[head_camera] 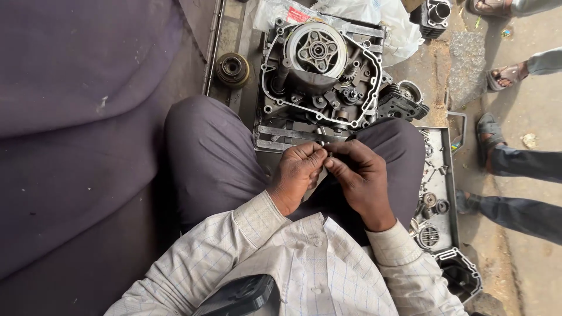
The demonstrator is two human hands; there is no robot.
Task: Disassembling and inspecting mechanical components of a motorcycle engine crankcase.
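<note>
— Pavement and a metal tray (451, 193) of small parts lay to my right; where was the work?

— My left hand (298, 175) and right hand (360, 178) met between my knees, fingertips pinched on a small metal part (324, 144), just below the open engine case (319, 73).

Soft even daylight, faint shadows, sharp focus

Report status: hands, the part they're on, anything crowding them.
Left hand and right hand together, fingertips pinching a small metal part; its kind is too small to tell. Open engine case just ahead. Parts tray to the right, apart.
</note>
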